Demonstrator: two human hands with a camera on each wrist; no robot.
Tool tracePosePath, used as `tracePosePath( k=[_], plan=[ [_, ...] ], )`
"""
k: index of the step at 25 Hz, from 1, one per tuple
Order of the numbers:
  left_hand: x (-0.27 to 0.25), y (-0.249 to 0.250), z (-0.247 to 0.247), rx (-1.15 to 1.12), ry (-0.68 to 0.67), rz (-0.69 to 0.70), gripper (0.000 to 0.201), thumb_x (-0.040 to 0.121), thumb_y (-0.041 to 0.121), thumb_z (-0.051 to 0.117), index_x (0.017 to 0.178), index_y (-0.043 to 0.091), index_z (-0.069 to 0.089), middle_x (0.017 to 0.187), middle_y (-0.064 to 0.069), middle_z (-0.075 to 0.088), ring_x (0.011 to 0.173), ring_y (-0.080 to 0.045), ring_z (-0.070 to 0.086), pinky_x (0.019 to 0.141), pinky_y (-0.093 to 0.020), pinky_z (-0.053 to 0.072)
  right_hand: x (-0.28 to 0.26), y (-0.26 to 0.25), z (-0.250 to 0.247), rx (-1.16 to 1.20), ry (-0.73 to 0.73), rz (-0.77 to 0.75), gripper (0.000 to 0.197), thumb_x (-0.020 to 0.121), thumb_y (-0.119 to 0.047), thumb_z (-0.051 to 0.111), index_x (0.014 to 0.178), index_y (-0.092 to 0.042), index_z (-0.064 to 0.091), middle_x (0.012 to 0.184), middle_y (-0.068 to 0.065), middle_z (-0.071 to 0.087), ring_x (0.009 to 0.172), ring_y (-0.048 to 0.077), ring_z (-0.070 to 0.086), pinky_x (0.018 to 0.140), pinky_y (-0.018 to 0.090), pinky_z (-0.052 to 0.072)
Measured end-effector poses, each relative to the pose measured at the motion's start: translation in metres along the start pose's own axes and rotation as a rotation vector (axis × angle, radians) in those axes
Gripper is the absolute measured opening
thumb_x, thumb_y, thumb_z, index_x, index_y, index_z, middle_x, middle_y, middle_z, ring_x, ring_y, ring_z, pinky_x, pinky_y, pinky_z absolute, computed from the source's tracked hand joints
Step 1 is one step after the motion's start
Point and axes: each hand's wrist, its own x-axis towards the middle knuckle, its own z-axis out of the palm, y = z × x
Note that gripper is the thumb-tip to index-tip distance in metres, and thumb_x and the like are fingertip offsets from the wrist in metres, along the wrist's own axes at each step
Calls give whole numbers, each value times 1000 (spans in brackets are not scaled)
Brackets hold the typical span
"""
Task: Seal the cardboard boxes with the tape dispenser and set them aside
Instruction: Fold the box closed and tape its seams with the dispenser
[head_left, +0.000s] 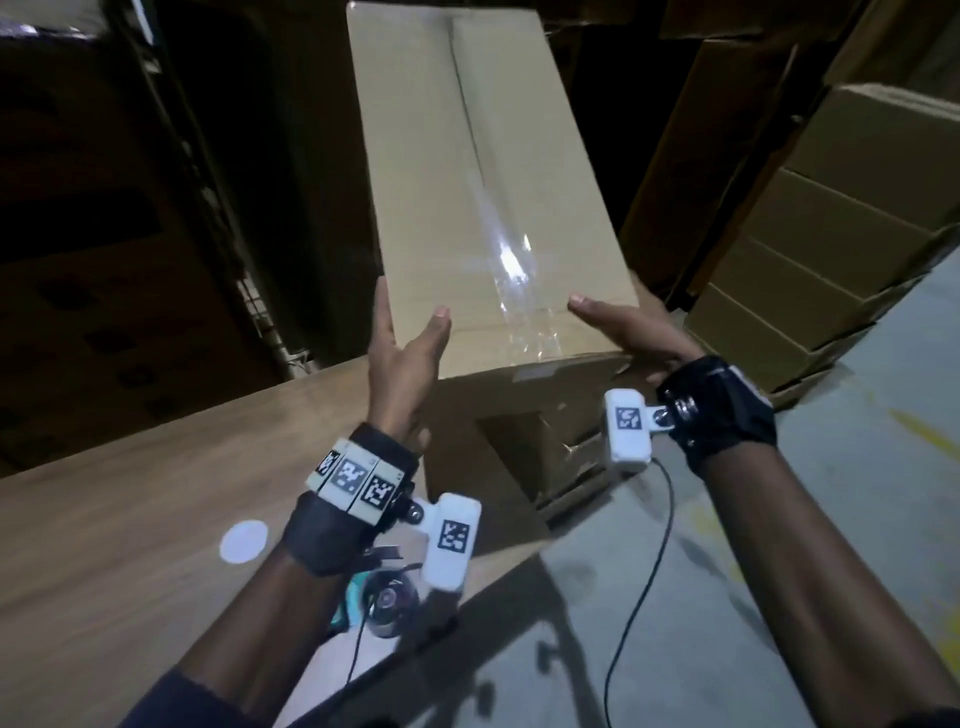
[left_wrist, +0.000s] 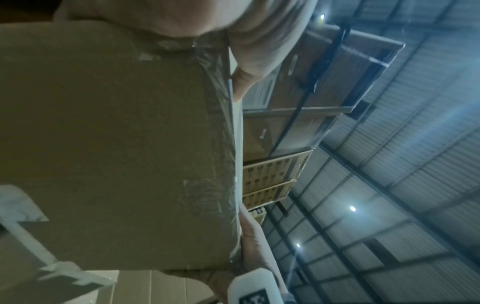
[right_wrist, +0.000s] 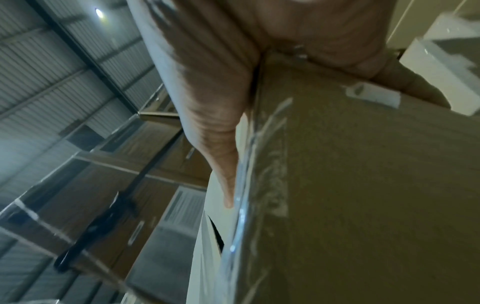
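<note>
A long cardboard box (head_left: 467, 182) is held up at a tilt over the table's right end, its far end higher. Clear tape (head_left: 511, 265) runs along its top seam and folds over the near edge. My left hand (head_left: 405, 353) grips the near left corner, thumb on top and fingers along the side. My right hand (head_left: 623, 327) grips the near right corner, thumb on the top face. The left wrist view shows the box's end face (left_wrist: 116, 144); the right wrist view shows the taped edge (right_wrist: 259, 185). The teal and black tape dispenser (head_left: 382, 603) lies on the table under my left wrist.
The wooden table (head_left: 130, 519) spreads to the left, with a white round spot (head_left: 244, 541) on it. Another cardboard box (head_left: 540, 447) sits below the held one. Stacked boxes (head_left: 831, 260) stand at the right beside grey floor (head_left: 779, 597). Dark shelving lies beyond.
</note>
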Motion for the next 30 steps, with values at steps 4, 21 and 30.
tracePosePath(
  k=[4,21,30],
  plan=[
    [17,-26,137,-27,-14,-50,93,75,42,78,155,48,31,156,9,46,137,-16,52,115,-43,44,39,-13,-130,-110,9,71,24,84,-41,82,104,-31,75,130,-8,70,130,11,57,120,44,34],
    [182,-123,360,60,226,-107,61,84,24,72,141,36,54,128,5,69,119,-17,65,110,-48,48,355,33,-318,-267,-251,116,78,75,-46,89,142,-20,56,129,-3,69,118,13,65,103,32,50],
    [156,-139,367,144,246,-194,103,62,49,88,152,39,40,140,3,63,124,-20,63,112,-52,44,375,58,-327,-388,-280,85,81,63,-63,89,131,-24,65,127,-6,70,117,14,66,103,34,50]
  ],
)
